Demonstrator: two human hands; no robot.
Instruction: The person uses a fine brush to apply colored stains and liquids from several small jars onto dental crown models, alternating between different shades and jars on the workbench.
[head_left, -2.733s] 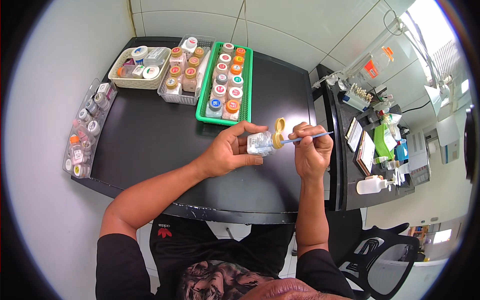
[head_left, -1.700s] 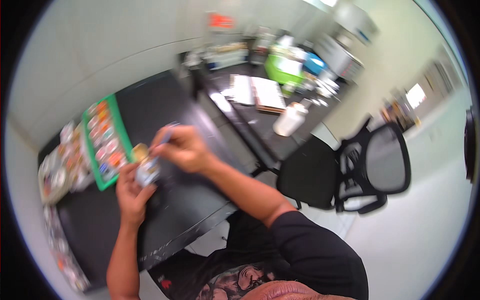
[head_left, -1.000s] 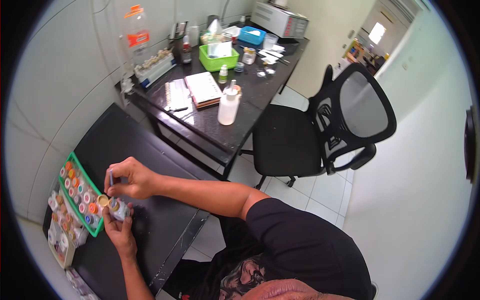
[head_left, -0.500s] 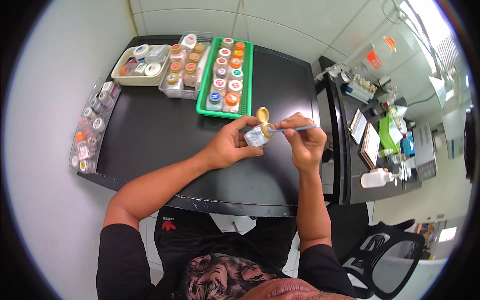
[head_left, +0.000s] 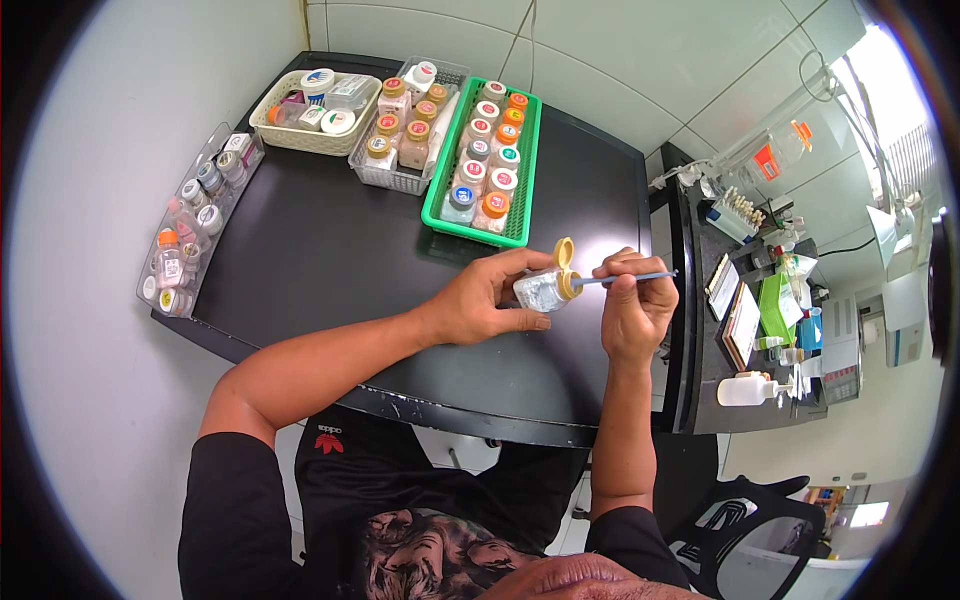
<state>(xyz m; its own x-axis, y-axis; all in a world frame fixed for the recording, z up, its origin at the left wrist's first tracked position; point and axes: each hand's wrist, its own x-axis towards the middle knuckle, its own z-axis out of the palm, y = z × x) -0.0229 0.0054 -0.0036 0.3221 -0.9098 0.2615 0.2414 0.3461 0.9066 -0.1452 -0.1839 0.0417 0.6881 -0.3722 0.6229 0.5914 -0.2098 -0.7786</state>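
Observation:
My left hand (head_left: 478,298) is closed round a small clear jar (head_left: 541,291) with whitish contents, held above the black table. The jar lies tilted almost on its side, its mouth toward the right. A gold flip-top lid (head_left: 564,253) stands open over the gold collar. In my right hand (head_left: 637,312), a thin blue-grey stick (head_left: 655,275) is pinched between thumb and fingers. Its left end reaches the jar's mouth; whether the tip goes inside, I cannot tell.
Beyond my hands, a green basket (head_left: 433,208) holds several capped jars. Left of it stand a clear basket (head_left: 388,181), a cream basket (head_left: 287,138) and a clear tray (head_left: 222,212) of bottles. A side counter (head_left: 705,400) carries notebooks (head_left: 739,308) and a white pump bottle (head_left: 745,389).
The jar has tipped further onto its side, its mouth now facing more to the right. The stick stays at the mouth. The whole view has shifted slightly.

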